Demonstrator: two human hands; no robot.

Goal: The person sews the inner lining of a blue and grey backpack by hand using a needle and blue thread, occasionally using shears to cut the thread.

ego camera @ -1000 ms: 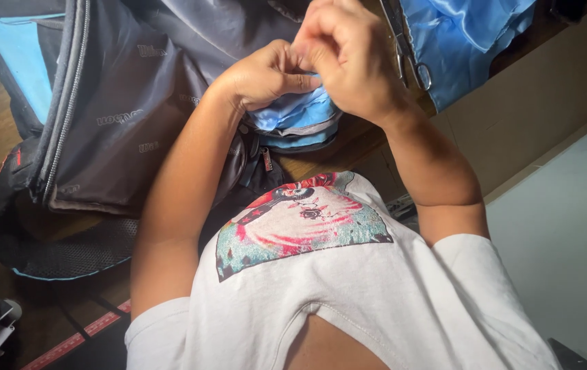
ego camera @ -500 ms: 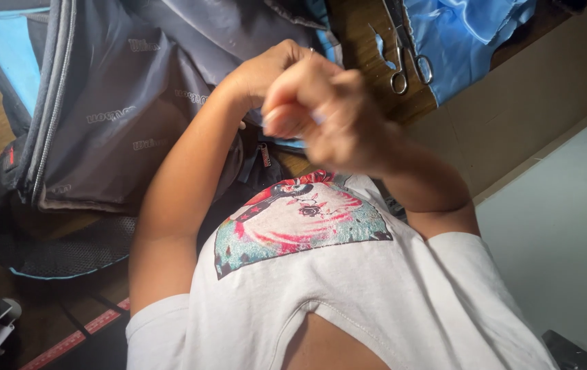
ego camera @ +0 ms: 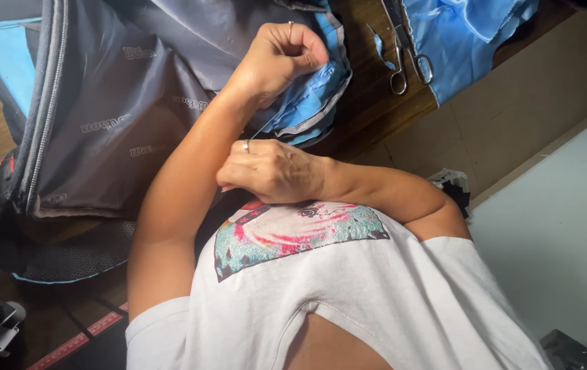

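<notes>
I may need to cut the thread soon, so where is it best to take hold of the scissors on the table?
By the two finger loops, coming from the near side: the scissors lie flat on the wooden table, loops toward the person, blades pointing away.

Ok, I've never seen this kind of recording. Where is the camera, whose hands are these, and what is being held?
There is no machine here. A person wears one camera on the head, and it looks down past their white printed T-shirt at their own bare hands. The left hand pinches the blue satin lining at the edge of a grey fabric bag with a zip. The right hand, close to the chest, has its fingers closed on a thin thread that runs up to that lining. I cannot make out a needle. On the brown wooden table lie metal scissors, more blue satin cloth and a red measuring tape.
</notes>
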